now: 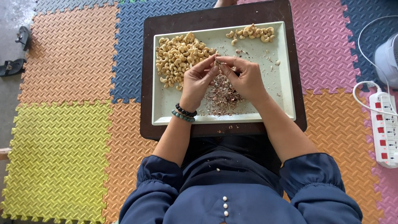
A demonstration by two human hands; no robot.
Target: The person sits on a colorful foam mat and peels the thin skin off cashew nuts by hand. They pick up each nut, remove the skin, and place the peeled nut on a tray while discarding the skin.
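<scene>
Seen from above, our left hand and right hand pinch one cashew over a pale tray, with a small peeled pile, a big unpeeled heap, and skins below.

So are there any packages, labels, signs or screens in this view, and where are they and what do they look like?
No packages, signs or screens show.
Power strip: on the mat at the far right, a long white bar with red switches and small printed markings beside the sockets, too small to make out.
The pale tray under the left hand and right hand bears no label.
</scene>
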